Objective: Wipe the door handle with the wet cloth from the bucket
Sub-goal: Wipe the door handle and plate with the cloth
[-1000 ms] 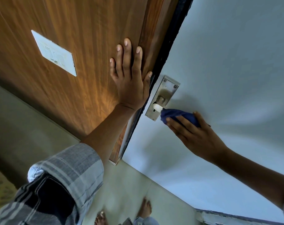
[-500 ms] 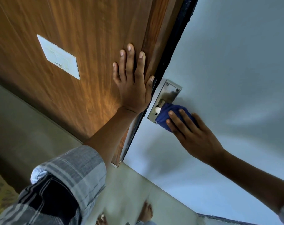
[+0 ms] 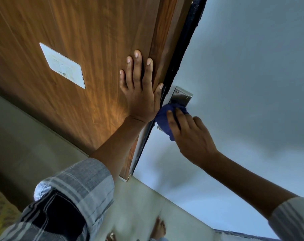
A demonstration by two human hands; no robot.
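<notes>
The likeliest slip is the door swinging under the wiping pressure — only the left hand (image 3: 139, 94), fingers spread flat on the wooden door face (image 3: 88, 40), braces it. The bunched cloth could also slide off the lever and smear only the plate. The right hand (image 3: 191, 134) presses the dark blue cloth (image 3: 162, 117) under its extended, close-set fingers (image 3: 180, 117); the door handle itself is hidden beneath the cloth. Just beyond those fingertips shows the metal backplate (image 3: 181, 97) — brushed, screwed on, against the pale door side (image 3: 243, 66).
</notes>
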